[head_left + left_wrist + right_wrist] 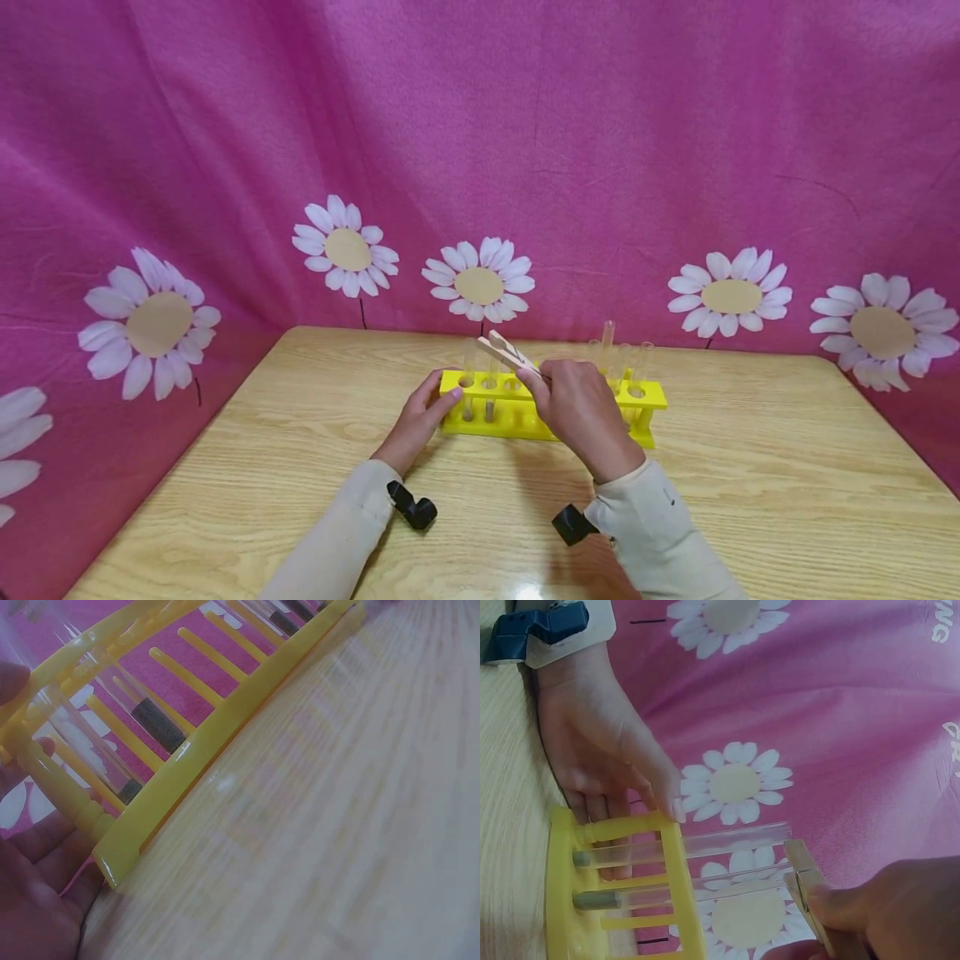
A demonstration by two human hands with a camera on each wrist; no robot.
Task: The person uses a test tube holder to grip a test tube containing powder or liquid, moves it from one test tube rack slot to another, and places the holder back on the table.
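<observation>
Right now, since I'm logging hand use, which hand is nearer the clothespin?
The right hand: it pinches the clothespin. The left hand is apart from it, gripping the left end of the rack.

The left sleeve (337, 533) and right sleeve (667, 533) are long and cream-coloured (the right bears a small dark mark (669, 497)), with a chunky black left fitting (414, 507) and right fitting (574, 525) at the cuffs.

Rack (495, 396): yellow, long, standing upright
Tubes (739, 839): clear, standing in the rack at both ends; some have dark stuff (157, 724) low inside
Peg (506, 356): wooden, tilted — above the rack, near two tube tops
</observation>
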